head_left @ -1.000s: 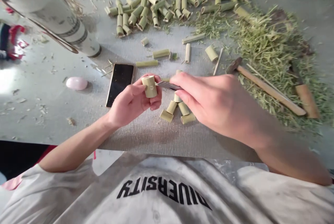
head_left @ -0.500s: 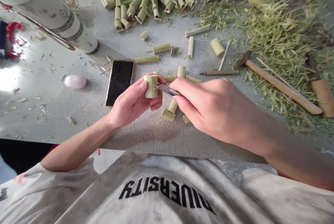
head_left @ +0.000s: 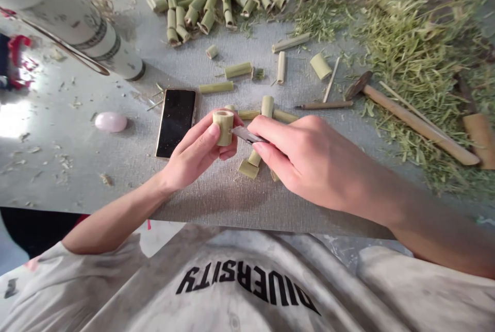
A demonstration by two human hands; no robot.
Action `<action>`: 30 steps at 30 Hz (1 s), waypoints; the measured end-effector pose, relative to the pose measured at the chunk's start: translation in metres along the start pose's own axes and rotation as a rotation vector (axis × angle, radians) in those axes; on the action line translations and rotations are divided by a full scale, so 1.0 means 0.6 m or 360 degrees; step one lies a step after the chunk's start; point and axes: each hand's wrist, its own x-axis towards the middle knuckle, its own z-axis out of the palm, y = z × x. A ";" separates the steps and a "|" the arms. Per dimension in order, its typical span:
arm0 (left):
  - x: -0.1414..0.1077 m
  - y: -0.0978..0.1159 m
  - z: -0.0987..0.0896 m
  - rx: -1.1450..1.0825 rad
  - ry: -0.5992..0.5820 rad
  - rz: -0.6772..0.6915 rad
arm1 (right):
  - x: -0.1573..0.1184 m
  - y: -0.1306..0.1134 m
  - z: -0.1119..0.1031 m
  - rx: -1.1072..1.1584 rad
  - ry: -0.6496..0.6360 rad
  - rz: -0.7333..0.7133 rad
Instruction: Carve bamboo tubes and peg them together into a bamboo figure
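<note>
A short pale-green bamboo tube (head_left: 223, 130) stands upright between the thumb and fingers of my left hand (head_left: 197, 149), its hollow top end showing. My right hand (head_left: 301, 154) is closed round a utility knife (head_left: 247, 135); most of the handle is hidden in the fist. The blade tip points left and meets, or nearly meets, the tube's right side. Below and behind the hands, joined bamboo pieces (head_left: 266, 106) lie on the table, partly covered by my right hand. A small bamboo block (head_left: 248, 168) is at their near end.
A phone (head_left: 177, 123) and a pink oval object (head_left: 111, 121) lie to the left, near a white cylinder (head_left: 116, 48). Cut bamboo tubes (head_left: 209, 2) are heaped at the back. To the right are a hammer (head_left: 417, 123), a thin pointed tool (head_left: 325, 105) and green shavings (head_left: 410, 59).
The bamboo tube has tipped slightly so more of its hollow top shows. The knife and my right hand have shifted slightly left. Both hands keep their hold.
</note>
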 end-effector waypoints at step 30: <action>-0.004 0.005 -0.003 0.0180 0.0012 0.0047 | -0.004 0.001 0.013 -0.0629 0.0109 -0.0142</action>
